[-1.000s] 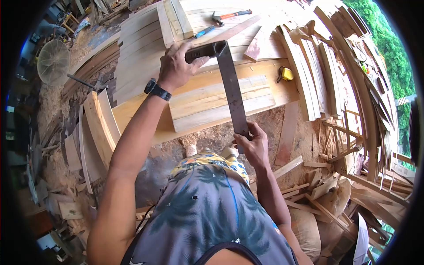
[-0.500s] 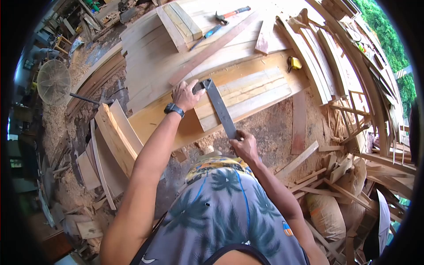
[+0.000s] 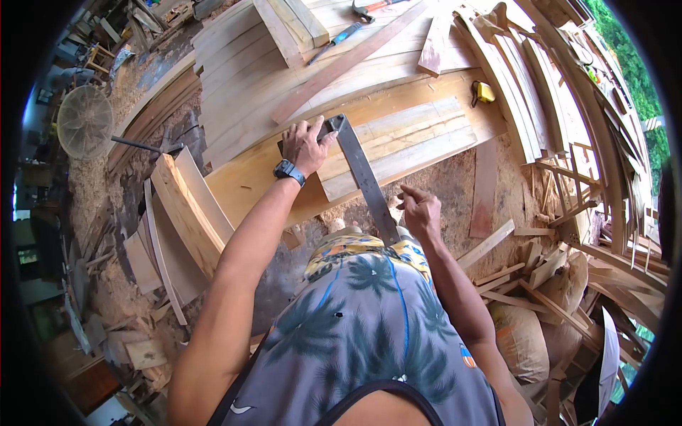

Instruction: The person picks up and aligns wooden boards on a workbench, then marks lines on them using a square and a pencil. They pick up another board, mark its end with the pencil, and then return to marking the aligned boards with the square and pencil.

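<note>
My left hand [image 3: 305, 148], with a watch on its wrist, grips the dark stock of a carpenter's square [image 3: 364, 179] at its far end. The square's long metal blade lies across a pale board [image 3: 405, 145] made of strips, and its near end sticks out past the board toward my shorts. To the right of the blade, apart from it, is my right hand [image 3: 422, 211]. Its fingers are curled in a pinch, and what they hold, if anything, is too small to make out. Beneath the board is a wider yellowish plank [image 3: 241, 195].
A yellow tape measure [image 3: 484, 92] sits at the plank's right end. Farther back lie a hammer [image 3: 366, 13], a blue-handled tool [image 3: 345, 33] and a long reddish strip [image 3: 341, 67]. Curved timbers [image 3: 497, 85] are stacked at right, scrap wood [image 3: 533, 284] below. A fan [image 3: 85, 122] stands left.
My right hand has let go of the blade's near end and moved right, fingers curled. The left hand still holds the square's stock and has shifted slightly. The whole view has moved a little.
</note>
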A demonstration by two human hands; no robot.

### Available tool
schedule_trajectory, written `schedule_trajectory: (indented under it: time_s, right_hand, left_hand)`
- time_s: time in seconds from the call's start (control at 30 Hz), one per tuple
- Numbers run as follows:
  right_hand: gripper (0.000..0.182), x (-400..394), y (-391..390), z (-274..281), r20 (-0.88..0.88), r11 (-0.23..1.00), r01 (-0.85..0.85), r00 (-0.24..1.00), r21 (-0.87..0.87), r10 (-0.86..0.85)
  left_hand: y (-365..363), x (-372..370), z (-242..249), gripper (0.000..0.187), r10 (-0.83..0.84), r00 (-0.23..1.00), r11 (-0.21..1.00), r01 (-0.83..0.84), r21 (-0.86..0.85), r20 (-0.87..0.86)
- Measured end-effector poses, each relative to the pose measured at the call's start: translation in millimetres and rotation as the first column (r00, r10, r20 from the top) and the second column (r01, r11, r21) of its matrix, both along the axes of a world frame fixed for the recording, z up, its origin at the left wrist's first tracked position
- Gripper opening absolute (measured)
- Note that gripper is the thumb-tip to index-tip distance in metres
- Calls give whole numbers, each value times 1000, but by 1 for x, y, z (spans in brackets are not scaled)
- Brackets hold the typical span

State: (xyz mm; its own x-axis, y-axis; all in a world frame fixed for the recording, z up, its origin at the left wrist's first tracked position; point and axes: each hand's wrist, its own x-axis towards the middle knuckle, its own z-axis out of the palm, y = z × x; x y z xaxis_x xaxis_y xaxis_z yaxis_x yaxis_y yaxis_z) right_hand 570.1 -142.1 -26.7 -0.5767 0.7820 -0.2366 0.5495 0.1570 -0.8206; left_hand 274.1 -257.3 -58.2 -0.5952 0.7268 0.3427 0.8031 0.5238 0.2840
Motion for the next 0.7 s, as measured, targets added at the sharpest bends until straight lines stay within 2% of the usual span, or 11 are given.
schedule_trajectory:
  time_s: [0.07, 0.2, 0.3, 0.33, 0.4, 0.57, 0.7]
  right_hand:
    - [30, -2, 11, -4, -50, 994, -15, 999, 104, 20]
    - [33, -28, 20, 19, -61, 998, -59, 996, 23, 60]
    - [36, -51, 23, 32, 180, 961, -223, 965, 162, 193]
    - [36, -57, 23, 29, 181, 962, -222, 964, 160, 192]
    - [33, -66, 20, 23, 66, 923, -249, 968, 292, 241]
    - [28, -85, 23, 16, 116, 867, -314, 949, 386, 292]
    - [28, -92, 26, 12, 67, 840, -329, 940, 432, 334]
  left_hand:
    - [1, 0, -2, 57, -10, 1000, 1000, 11, 5, -17]
    - [2, 0, -2, 58, -20, 999, 1000, 19, -13, -48]
    - [2, -1, -1, 58, -21, 999, 1000, 20, -21, -31]
    - [2, -1, -2, 57, -20, 999, 1000, 20, -14, -27]
    - [2, -1, -3, 57, -24, 1000, 1000, 24, -11, -20]
    - [2, -2, -6, 60, -14, 1000, 1000, 14, -14, 0]
    - [2, -1, -4, 60, -11, 1000, 1000, 12, -29, 25]
